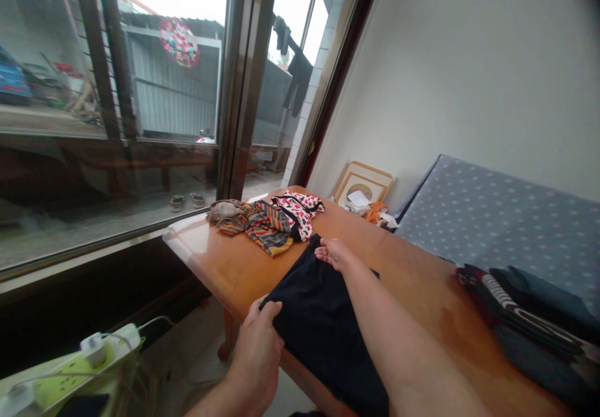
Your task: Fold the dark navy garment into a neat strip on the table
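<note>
A dark navy garment (323, 317) lies partly on the wooden table and hangs over its near edge; I cannot tell whether it is trousers or a top. My left hand (262, 339) grips its left edge, thumb on top, just off the table's side. Farther up, my right hand (334, 254) is closed on the garment's far end, fingers curled around the cloth. Just beyond that end lie a striped multicoloured garment (267, 224) and a white one with a red and black print (300, 207), both crumpled.
Folded dark clothes (529, 311) are stacked at the table's (398, 267) right side. Behind them leans a blue dotted panel (497, 217). Wooden frames (368, 176) stand by the wall. A power strip (70, 370) with plugs and cables sits at lower left, below the glass window (173, 92).
</note>
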The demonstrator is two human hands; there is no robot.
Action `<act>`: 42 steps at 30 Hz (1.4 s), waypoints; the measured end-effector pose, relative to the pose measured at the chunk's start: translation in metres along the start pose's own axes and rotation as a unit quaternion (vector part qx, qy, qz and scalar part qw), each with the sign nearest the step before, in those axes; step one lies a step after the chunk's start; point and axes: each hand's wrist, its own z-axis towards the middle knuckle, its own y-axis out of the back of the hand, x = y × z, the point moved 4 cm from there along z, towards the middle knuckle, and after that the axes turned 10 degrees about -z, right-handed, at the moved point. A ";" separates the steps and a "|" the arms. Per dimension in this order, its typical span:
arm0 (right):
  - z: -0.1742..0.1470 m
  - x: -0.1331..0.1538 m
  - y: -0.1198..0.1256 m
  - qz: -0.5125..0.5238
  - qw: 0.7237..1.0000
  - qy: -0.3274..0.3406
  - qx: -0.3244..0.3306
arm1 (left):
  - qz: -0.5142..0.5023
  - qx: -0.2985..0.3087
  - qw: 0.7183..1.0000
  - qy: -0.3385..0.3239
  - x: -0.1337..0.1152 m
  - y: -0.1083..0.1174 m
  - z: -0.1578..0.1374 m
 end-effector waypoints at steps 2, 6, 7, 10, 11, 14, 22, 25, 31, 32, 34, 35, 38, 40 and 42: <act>-0.003 0.000 0.004 -0.009 1.000 0.016 -0.012 | -0.011 0.007 1.000 0.013 -0.002 -0.001 0.003; -0.012 -0.006 0.012 -0.051 0.997 0.050 -0.029 | -0.013 0.026 0.999 0.025 -0.010 -0.002 0.009; -0.015 -0.008 0.013 -0.066 0.996 0.058 -0.033 | -0.006 0.029 0.999 0.030 -0.013 -0.001 0.010; -0.022 -0.014 0.014 -0.126 0.987 0.091 -0.050 | 0.034 0.037 0.998 0.044 -0.020 0.000 0.014; -0.024 -0.014 0.014 -0.148 0.982 0.108 -0.056 | 0.053 0.040 0.997 0.042 -0.023 0.000 0.015; -0.028 -0.008 0.009 -0.206 0.961 0.172 -0.068 | 0.126 0.052 0.991 0.010 -0.033 -0.003 0.019; -0.038 0.017 -0.012 -0.364 0.884 0.288 -0.056 | 0.242 0.100 0.957 -0.121 -0.048 -0.012 0.044; -0.041 0.014 -0.017 -0.422 0.858 0.290 -0.049 | 0.302 0.090 0.930 -0.188 -0.053 -0.006 0.057; -0.039 0.014 -0.020 -0.493 0.819 0.292 -0.036 | 0.534 0.131 0.798 -0.247 -0.049 -0.005 0.060; -0.039 0.015 -0.020 -0.500 0.815 0.291 -0.032 | 0.569 0.136 0.771 -0.252 -0.047 -0.006 0.057; -0.037 0.016 -0.021 -0.514 0.808 0.287 -0.026 | 0.624 0.139 0.722 -0.266 -0.045 -0.009 0.052; -0.036 0.016 -0.021 -0.518 0.807 0.283 -0.025 | 0.644 0.139 0.701 -0.273 -0.044 -0.011 0.049; -0.033 0.016 -0.021 -0.516 0.811 0.275 -0.032 | 0.680 0.137 0.660 -0.288 -0.043 -0.013 0.044; -0.031 0.016 -0.020 -0.499 0.821 0.274 -0.046 | 0.690 0.137 0.649 -0.290 -0.043 -0.013 0.044; -0.029 0.015 -0.019 -0.470 0.836 0.274 -0.066 | 0.697 0.137 0.643 -0.288 -0.043 -0.012 0.044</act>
